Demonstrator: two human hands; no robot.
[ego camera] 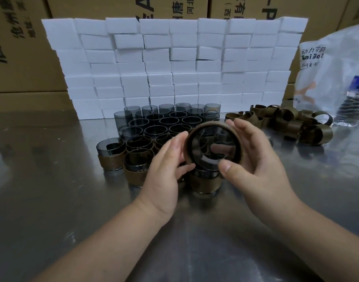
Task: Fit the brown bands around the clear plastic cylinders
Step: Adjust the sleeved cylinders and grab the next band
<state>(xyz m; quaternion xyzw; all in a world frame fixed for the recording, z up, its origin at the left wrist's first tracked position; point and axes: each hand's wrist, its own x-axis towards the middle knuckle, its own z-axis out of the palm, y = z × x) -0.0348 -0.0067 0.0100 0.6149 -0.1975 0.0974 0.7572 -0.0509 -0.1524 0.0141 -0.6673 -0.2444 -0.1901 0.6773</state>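
Right hand (pixel 256 159) grip curled round clear cylinder (pixel 213 146); left hand (pixel 168 161) grip flat, fingers pressed on brown band (pixel 210 124). Band needed even push, kept square.

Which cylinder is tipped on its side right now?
The cylinder held between the left hand and right hand, its mouth facing the camera; all the others stand upright on the table.

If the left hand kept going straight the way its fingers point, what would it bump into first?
The banded cylinder that the right hand holds up. The left hand seems to touch its brown band with its fingertips, though depth is hard to judge.
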